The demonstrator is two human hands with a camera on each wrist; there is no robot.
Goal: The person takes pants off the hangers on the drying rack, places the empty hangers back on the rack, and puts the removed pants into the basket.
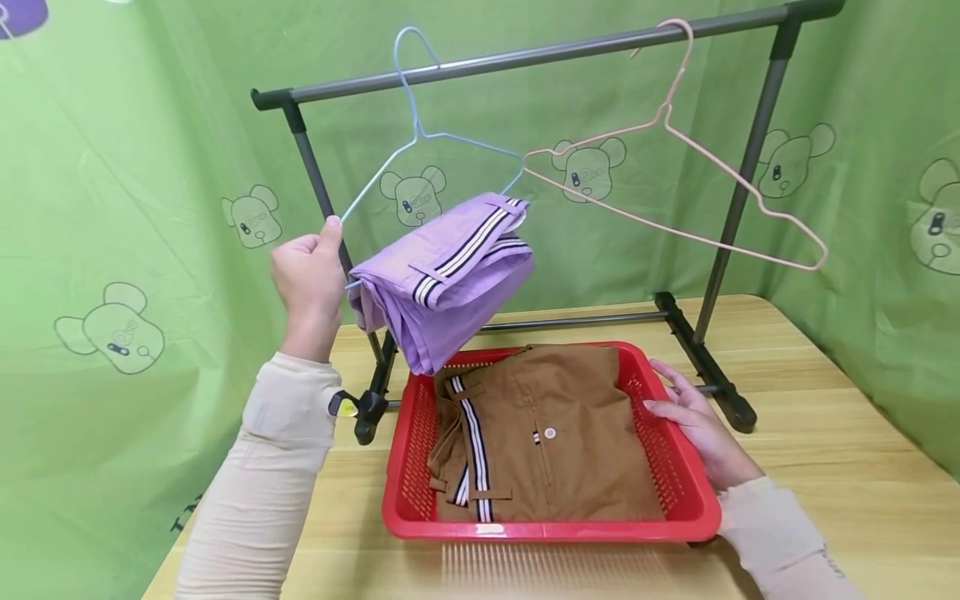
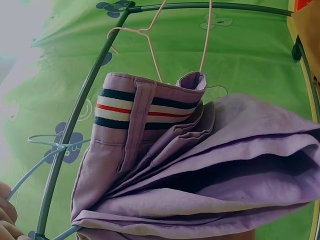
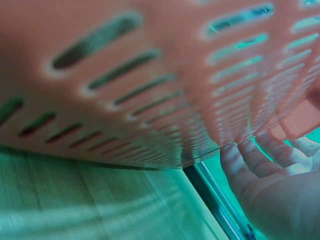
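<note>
My left hand grips the lower left corner of a light blue wire hanger, whose hook rests on the rack's rail. Folded purple trousers hang over the hanger's bottom bar, their striped waistband showing and the layers fanned out. My right hand holds a red plastic basket by its right side, thumb over the rim; in the right wrist view its fingers lie along the slotted outside. Inside the basket lie folded brown trousers with a striped waistband and a white button.
A grey metal clothes rack with black feet stands on the wooden table behind the basket. An unloaded pink hanger hangs at its right, tip close to the blue one. Green curtain with printed bears surrounds the table.
</note>
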